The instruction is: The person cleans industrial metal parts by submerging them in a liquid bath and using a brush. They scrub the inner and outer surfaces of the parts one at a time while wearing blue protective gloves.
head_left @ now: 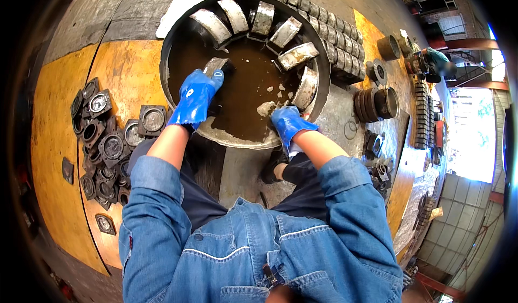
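A large round metal tub (163, 68) of murky brown water stands before me. My left hand (195, 95), in a blue rubber glove, is closed around a grey metal block (217, 65) over the water at the tub's left side. At the near right rim, my right hand (290, 124), also gloved in blue, is curled low over the water. Its fingertips are beside a pale, wet lump (265, 109); whether they grip it is hidden. Several curved metal segments, such as this one (296, 56), lean along the tub's far and right inner wall.
Square metal parts with round recesses (113, 146) lie heaped on worn boards to the left. Rows of dark cylindrical parts (340, 49) are stacked beyond the tub's right side. Metal rings and cylinders (386, 103) stand farther right. Another person (438, 63) is in the distance.
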{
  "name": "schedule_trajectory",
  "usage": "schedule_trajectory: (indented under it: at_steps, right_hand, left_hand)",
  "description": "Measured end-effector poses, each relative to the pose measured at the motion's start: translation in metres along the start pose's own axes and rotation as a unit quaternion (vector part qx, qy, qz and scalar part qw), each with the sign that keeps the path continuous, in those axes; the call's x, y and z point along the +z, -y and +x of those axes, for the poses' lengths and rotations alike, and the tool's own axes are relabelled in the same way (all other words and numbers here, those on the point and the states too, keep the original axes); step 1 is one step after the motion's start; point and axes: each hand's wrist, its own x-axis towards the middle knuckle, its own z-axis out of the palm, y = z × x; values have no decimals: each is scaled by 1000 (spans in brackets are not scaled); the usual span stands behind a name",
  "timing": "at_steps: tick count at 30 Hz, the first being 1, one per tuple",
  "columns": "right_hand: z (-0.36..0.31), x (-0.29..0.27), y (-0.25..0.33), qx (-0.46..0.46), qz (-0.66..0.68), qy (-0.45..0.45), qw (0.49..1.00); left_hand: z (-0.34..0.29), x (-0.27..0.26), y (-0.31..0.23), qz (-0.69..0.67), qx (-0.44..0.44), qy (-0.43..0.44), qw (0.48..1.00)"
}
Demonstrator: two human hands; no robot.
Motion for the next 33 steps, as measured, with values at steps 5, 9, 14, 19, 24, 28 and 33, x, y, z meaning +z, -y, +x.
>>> schedule_trajectory:
  at_steps: [5, 9, 14, 19, 24, 28, 33]
  right_hand:
    - [29, 25, -5, -12, -64, 3, 998]
    - [-1, 4, 3, -80, -126, 17, 989]
    - [-38, -43, -1, -101, -81, 7, 991]
    - [-50, -80, -25, -130, 92, -9, 987]
    - [-35, -73, -35, -130, 217, -87, 964]
    - [-33, -75, -9, -76, 374, -203, 902]
    - [-4, -56, 24, 3, 608, -230, 760]
  left_hand:
    - [12, 14, 1, 19, -6, -3, 1000]
    - [10, 11, 7, 14, -11, -12, 1000]
    - [2, 4, 2, 0, 0, -10, 1000]
    - [0, -8, -1, -19, -33, 16, 999]
    - [-2, -8, -5, -65, -36, 19, 997]
    - [4, -9, 16, -128, -35, 21, 991]
    - [-24, -32, -13, -242, 26, 97, 965]
